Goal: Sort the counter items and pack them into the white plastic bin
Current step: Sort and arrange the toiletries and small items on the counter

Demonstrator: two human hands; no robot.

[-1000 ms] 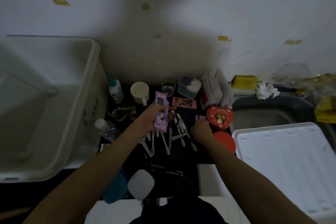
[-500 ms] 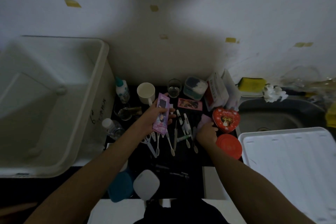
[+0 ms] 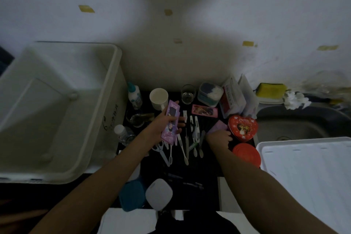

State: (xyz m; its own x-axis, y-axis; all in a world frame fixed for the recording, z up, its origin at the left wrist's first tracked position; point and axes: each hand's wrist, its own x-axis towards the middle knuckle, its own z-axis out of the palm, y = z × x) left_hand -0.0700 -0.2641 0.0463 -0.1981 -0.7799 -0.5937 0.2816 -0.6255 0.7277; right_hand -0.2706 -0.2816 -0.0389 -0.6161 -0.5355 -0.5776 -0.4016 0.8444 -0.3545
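The large white plastic bin [image 3: 57, 165] stands at the left, nothing visible in it. My left hand [image 3: 160, 126] grips a purple packet [image 3: 171, 119] above the dark counter. Lower right of it, my right hand [image 3: 219, 137] pinches a second, smaller purple packet [image 3: 218, 126] beside a red heart-shaped tin [image 3: 243, 127]. Several toothbrushes [image 3: 187, 144] and white plastic forks [image 3: 161, 151] lie between my hands. A pink packet [image 3: 205, 110] lies behind them.
At the back stand a small bottle [image 3: 133, 96], a white mug [image 3: 158, 98], a glass [image 3: 188, 94], a cotton-swab tub [image 3: 209, 94] and a paper pack [image 3: 232, 99]. A red lid [image 3: 247, 155], white tray [image 3: 307, 176] and sink [image 3: 296, 127] are right. Teal and white lids [image 3: 158, 194] lie near me.
My right hand has lifted the small purple packet off the counter near the heart tin. My left hand keeps its purple packet in about the same place. The camera shifted slightly.
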